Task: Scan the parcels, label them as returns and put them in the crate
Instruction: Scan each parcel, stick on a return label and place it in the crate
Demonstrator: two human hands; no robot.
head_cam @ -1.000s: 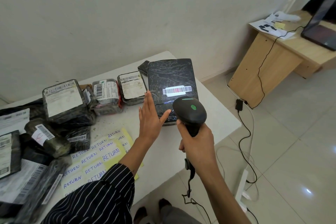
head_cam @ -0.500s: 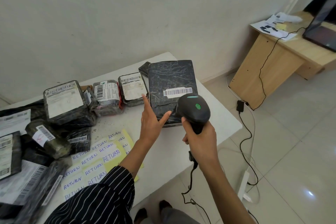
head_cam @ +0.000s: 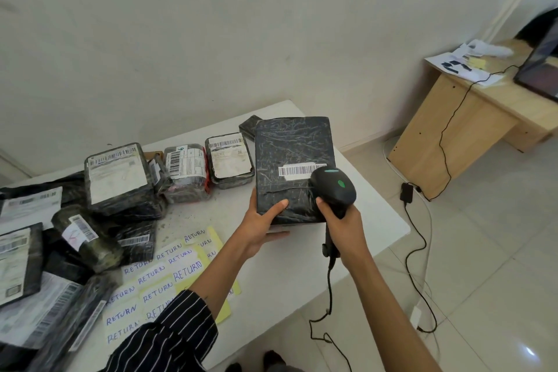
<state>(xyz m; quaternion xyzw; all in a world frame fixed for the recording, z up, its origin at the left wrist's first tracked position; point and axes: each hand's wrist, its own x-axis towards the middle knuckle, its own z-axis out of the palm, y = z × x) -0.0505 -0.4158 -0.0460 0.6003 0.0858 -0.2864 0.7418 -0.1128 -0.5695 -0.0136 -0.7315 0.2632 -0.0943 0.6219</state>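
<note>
A large flat black parcel [head_cam: 294, 154] with a white barcode strip lies at the right end of the white table [head_cam: 302, 275]. My left hand [head_cam: 263, 222] grips its near left corner, thumb on top and fingers underneath. My right hand [head_cam: 342, 228] holds a black corded barcode scanner [head_cam: 333, 189] by its handle, with the scanner head over the parcel's near right part, beside the barcode. Handwritten RETURN labels [head_cam: 160, 284] lie on the table near my left sleeve. No crate is in view.
Several black wrapped parcels [head_cam: 116, 178] with shipping labels crowd the table's left and back. A wooden desk [head_cam: 471, 118] with papers and a laptop stands at the right. Cables [head_cam: 419, 244] trail over the tiled floor beside the table.
My left hand went from resting open beside the parcel to gripping its near left corner. The red scan light on the barcode has gone out. The scanner stayed over the parcel.
</note>
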